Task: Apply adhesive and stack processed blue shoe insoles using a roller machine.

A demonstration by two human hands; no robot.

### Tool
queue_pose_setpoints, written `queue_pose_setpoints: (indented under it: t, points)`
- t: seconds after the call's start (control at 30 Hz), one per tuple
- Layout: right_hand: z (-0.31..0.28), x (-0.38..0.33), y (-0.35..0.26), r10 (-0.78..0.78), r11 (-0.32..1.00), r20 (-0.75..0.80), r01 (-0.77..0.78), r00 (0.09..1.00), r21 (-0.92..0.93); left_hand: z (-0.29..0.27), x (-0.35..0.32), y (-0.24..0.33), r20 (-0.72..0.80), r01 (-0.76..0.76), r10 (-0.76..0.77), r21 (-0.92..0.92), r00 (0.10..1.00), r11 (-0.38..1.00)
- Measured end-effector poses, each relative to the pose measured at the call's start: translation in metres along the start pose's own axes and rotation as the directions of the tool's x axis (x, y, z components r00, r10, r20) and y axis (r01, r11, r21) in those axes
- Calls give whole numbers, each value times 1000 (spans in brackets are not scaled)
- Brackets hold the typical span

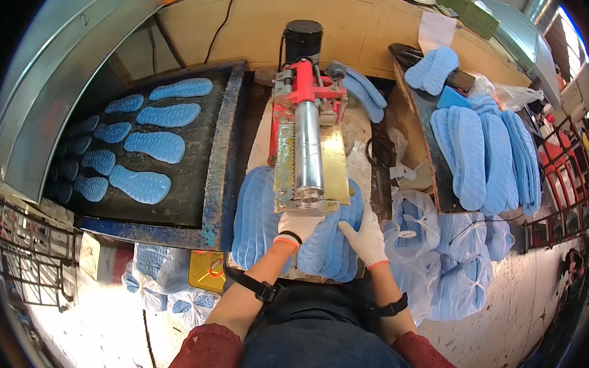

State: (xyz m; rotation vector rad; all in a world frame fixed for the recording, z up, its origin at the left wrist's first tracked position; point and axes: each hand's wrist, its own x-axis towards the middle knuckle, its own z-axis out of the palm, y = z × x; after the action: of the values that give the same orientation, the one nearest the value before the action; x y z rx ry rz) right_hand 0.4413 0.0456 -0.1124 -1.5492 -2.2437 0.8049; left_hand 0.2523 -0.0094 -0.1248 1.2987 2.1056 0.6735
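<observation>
Blue textured shoe soles [256,212] lie in overlapping rows on the worktable, under the front of a red bench machine [306,77]. The machine has a shiny metal cylinder [307,148] and a brass-coloured plate. My left hand [298,227], in a white knit glove, reaches in beneath the machine's front edge, which hides its fingers. On the right, my gloved right hand [366,241] is open against the outer edge of the right-hand row of soles [331,247]. Its thumb points left over them, and its fingers stretch forward, away from the thumb.
Left of the worktable, a dark conveyor bed [199,138] carries rows of blue soles below a metal hood [59,55]. A side table [423,124] at right bears stacked soles. Filled plastic bags [464,275] stand below it. Scissors [377,152] lie right of the machine.
</observation>
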Motion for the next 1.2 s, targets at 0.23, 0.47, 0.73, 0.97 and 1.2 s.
queue_pose_setpoints:
  t: [0.23, 0.47, 0.73, 0.97, 1.2]
  points:
    - [-4, -1, -14, -278, 960, -295, 275, 914, -52, -14, -19, -20, -290, -225, 228, 44, 929, 973]
    - [1, 0, -28, -361, 898, -317, 419, 877, 137, -130, -41, 2, -227, -211, -33, -942, 973, 262]
    - [40, 1, -40, -587, 802, -255, 595, 768, -52, -149, 7, 5, -78, -76, 95, -997, 992, -23]
    - [41, 0, -40, -602, 797, -239, 589, 762, -133, -164, 21, 20, -398, -442, 360, -136, 844, 887]
    - [37, 1, -35, -591, 806, -228, 573, 774, -144, -171, -39, 42, -209, -382, 379, 25, 902, 924]
